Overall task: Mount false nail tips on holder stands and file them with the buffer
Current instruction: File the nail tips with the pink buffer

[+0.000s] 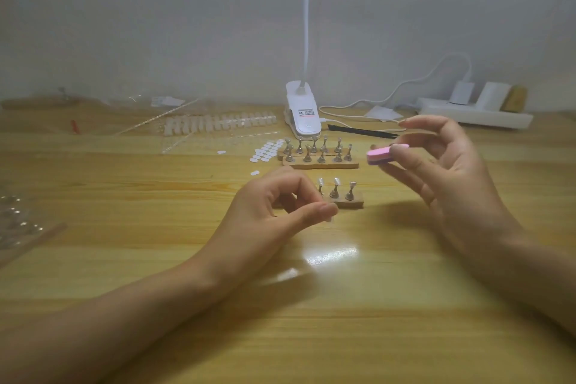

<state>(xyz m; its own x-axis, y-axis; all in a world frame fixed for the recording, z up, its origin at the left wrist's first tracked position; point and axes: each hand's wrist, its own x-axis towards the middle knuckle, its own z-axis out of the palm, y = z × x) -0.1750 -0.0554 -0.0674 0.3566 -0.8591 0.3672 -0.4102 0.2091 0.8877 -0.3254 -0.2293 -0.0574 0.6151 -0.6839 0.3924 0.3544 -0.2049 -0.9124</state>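
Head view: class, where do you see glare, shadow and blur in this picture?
Head view: a glare patch on the table near the hands; soft shadow under the left hand; the clear tip in its grip barely shows; the right hand and buffer look slightly soft; left-edge clutter is blurred.

Right hand (448, 171) pinching pink buffer (385, 154), left hand (268, 212) pinching clear nail tip (328, 219)

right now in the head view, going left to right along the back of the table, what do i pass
rows of clear nail tips, clip lamp base, thin black tool, white power strip
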